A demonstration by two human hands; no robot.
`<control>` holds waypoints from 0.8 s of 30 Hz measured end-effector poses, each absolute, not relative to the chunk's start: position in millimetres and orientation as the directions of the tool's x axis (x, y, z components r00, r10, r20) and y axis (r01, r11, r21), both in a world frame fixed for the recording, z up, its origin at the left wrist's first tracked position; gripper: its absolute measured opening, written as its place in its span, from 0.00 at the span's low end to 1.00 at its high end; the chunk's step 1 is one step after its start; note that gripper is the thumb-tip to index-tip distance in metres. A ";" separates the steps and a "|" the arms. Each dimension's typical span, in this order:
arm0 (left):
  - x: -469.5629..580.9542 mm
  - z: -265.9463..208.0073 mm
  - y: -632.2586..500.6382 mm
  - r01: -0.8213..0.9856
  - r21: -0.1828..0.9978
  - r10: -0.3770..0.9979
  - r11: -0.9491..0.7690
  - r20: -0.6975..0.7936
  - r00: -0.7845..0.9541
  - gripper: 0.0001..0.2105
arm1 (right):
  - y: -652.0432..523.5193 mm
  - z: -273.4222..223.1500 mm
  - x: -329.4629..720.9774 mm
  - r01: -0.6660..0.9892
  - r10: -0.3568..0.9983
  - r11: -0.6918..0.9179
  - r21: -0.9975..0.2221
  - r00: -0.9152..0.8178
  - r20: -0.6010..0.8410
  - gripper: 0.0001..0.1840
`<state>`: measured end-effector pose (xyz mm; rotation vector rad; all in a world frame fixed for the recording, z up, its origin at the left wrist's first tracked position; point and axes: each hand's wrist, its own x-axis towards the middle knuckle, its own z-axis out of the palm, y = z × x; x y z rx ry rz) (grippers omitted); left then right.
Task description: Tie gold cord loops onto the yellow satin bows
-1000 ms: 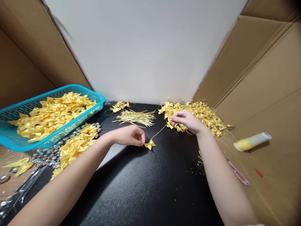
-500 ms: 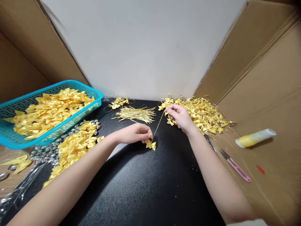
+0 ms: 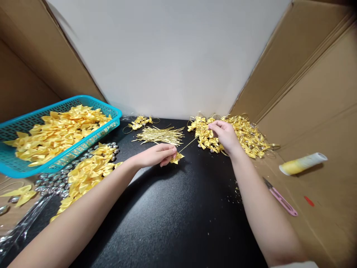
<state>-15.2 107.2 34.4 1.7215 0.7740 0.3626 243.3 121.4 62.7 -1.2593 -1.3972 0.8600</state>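
Observation:
My left hand [image 3: 164,153] pinches a small yellow ribbon bow [image 3: 177,158] above the black table, the fingers covering part of it. From the bow a thin gold cord [image 3: 188,144] runs up and to the right, taut. My right hand [image 3: 223,134] has its thumb and fingertips pressed together on the cord's far end, in front of a heap of yellow bows with gold loops [image 3: 242,136]. Behind my left hand lies a bundle of cut gold cords [image 3: 161,135].
A turquoise basket [image 3: 120,112] of yellow bows stands at left. Loose bows [image 3: 89,171] and silvery beads [image 3: 54,182] lie beside it. On cardboard at right are pink snips [image 3: 283,201], a yellow-white tube [image 3: 303,164] and a red scrap [image 3: 309,201]. Cardboard walls [image 3: 304,63] flank the table.
My right hand has moved right, drawing the cord out at a flatter slant. My left hand has shifted slightly up and left with the bow, now more covered by the fingers.

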 end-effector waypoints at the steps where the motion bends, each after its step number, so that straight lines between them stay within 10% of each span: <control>1: -15.5 34.7 107.5 0.288 0.950 0.669 -0.119 -0.138 0.730 0.16 | 120.7 64.9 246.6 0.260 0.975 0.189 -0.947 0.069 0.214 0.14; 10: -13.6 41.9 104.0 0.185 0.974 0.726 -0.131 -0.033 0.687 0.14 | 107.8 85.0 265.4 0.528 0.978 0.162 -0.834 0.028 0.208 0.12; 18: -11.2 51.2 96.8 0.173 0.975 0.708 -0.140 -0.023 0.706 0.13 | 99.7 81.6 248.5 0.746 0.924 0.240 -0.621 -0.373 -0.090 0.11; 24: -7.7 54.8 92.7 0.118 0.991 0.702 -0.065 -0.038 0.711 0.13 | 80.0 92.9 214.1 0.662 0.824 0.565 -0.492 -0.481 0.299 0.04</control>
